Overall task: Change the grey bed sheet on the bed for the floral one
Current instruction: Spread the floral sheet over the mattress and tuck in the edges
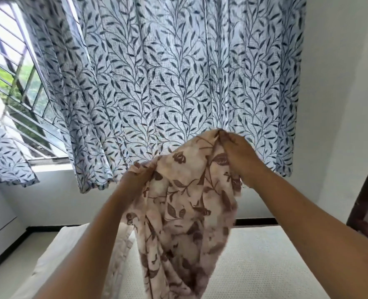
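I hold the floral sheet (185, 208), cream with brown leaves and flowers, bunched up in the air above the bed. My left hand (137, 180) grips its left edge, and my right hand (237, 152) pinches a fold higher up on the right. The cloth hangs down between my forearms onto the bare white mattress (265, 262). No grey sheet is in view.
A blue leaf-patterned curtain (168, 72) hangs straight ahead over a barred window (12, 87). A dark wooden headboard (366, 212) stands at the right. White walls surround the bed, and a strip of floor (10, 255) runs along its left side.
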A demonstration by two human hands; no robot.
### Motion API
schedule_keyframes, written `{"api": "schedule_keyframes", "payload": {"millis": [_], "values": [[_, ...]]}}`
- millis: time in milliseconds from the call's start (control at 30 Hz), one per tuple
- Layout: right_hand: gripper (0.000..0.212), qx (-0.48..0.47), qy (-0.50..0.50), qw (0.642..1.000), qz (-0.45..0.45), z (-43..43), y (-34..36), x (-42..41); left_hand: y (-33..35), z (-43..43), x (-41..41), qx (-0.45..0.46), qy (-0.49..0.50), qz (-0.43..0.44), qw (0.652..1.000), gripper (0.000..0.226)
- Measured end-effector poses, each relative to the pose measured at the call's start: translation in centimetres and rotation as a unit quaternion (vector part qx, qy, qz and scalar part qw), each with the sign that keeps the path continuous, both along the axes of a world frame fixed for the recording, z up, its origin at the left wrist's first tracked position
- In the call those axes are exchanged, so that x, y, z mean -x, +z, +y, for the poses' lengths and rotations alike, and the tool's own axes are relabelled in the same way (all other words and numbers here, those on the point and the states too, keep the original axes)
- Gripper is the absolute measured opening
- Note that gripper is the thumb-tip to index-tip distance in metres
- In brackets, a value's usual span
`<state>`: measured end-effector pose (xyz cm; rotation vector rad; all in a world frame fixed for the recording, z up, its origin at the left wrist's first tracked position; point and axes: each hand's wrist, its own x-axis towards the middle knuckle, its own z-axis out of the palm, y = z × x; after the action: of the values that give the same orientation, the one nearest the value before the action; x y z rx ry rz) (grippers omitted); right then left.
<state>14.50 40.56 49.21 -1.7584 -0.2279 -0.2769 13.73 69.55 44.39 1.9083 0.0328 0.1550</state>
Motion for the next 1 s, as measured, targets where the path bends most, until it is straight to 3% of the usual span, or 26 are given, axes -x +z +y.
{"api": "schedule_keyframes", "payload": {"millis": [100, 167, 233, 333, 433, 500, 567, 633, 667, 700, 733, 767, 833, 867, 933, 1000], "values": [[0.041, -0.014, 0.071, 0.989, 0.125, 0.7, -1.1, 0.5, -2.9, 0.0, -2.0, -0.254, -0.013, 0.063, 0.965, 0.051], [0.040, -0.101, 0.056, 0.984, 0.137, 1.1, -1.5, 0.8, -4.3, -1.3, -1.0, -0.345, -0.079, 0.082, 0.932, 0.044], [0.038, -0.168, 0.057, 0.976, 0.128, 1.4, -1.3, 1.0, -4.9, -2.7, 0.7, -0.281, -0.152, 0.083, 0.944, 0.031], [0.038, -0.245, 0.123, 0.960, 0.057, 2.0, 0.5, 1.6, -4.2, -4.1, 2.1, -0.088, -0.181, 0.072, 0.977, 0.017], [0.045, -0.321, 0.228, 0.918, -0.052, 2.5, 3.9, 2.4, -3.0, -5.4, 3.3, 0.078, -0.167, 0.001, 0.983, 0.028], [0.048, -0.310, 0.231, 0.919, -0.083, 2.9, 5.7, 2.1, -1.8, -6.6, 3.7, 0.093, -0.141, 0.034, 0.985, 0.027], [0.039, -0.242, 0.193, 0.949, -0.060, 3.2, 6.2, 1.3, -3.1, -5.7, 4.5, 0.139, -0.168, 0.114, 0.969, 0.023], [0.027, -0.144, 0.127, 0.981, -0.003, 3.1, 5.3, 0.8, -3.9, -4.2, 4.9, 0.136, -0.141, 0.183, 0.963, 0.028], [0.026, -0.097, 0.092, 0.991, 0.023, 2.9, 4.3, 0.6, -4.0, -4.3, 4.5, 0.071, -0.166, 0.189, 0.965, 0.029], [0.026, -0.060, 0.073, 0.995, 0.040, 2.7, 3.4, 0.6, -3.7, -4.8, 3.3, -0.040, -0.127, 0.158, 0.979, 0.024], [0.027, -0.035, 0.070, 0.995, 0.057, 2.5, 2.3, 0.6, -3.2, -5.7, 2.6, -0.084, -0.091, 0.102, 0.987, 0.019], [0.028, -0.017, 0.069, 0.994, 0.077, 2.5, 1.1, 0.5, -2.6, -6.3, 2.9, -0.062, -0.077, 0.063, 0.993, 0.018], [0.027, -0.013, 0.065, 0.990, 0.122, 2.8, -0.7, 0.4, -2.9, -6.7, 3.0, 0.068, -0.122, -0.012, 0.990, 0.038], [0.027, -0.026, 0.067, 0.987, 0.142, 3.0, -1.3, 0.5, -3.2, -7.1, 3.3, 0.073, -0.153, -0.041, 0.985, 0.052], [0.028, -0.066, 0.086, 0.980, 0.169, 3.6, -2.0, 0.4, -3.0, -8.7, 3.2, 0.002, -0.180, -0.075, 0.981, 0.084], [0.032, -0.113, 0.112, 0.971, 0.177, 3.9, -1.9, 0.4, -4.6, -9.5, 2.4, -0.078, -0.107, -0.120, 0.984, 0.088]]}}
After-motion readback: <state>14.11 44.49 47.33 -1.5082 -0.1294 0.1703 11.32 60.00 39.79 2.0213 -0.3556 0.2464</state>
